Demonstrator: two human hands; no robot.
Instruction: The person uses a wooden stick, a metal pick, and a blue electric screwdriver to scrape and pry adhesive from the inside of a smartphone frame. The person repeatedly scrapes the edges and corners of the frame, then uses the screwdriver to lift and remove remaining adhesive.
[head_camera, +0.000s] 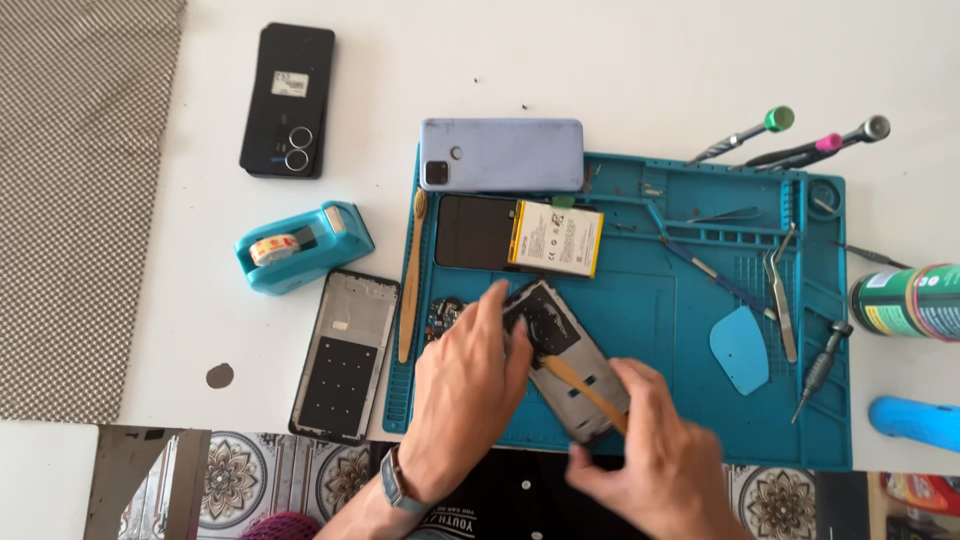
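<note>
My left hand presses down on a grey opened phone body that lies tilted on the blue repair mat. My right hand holds a wooden-handled tool, its tip resting on the phone body's inner surface. A small circuit board peeks out just left of my left hand. A phone with a yellow-edged battery lies above on the mat.
A pale blue phone back rests on the mat's top edge. A wooden toothbrush, tweezers, a blue pick and screwdrivers surround the work. Off the mat: a black phone, a tape dispenser, a phone frame, a green can.
</note>
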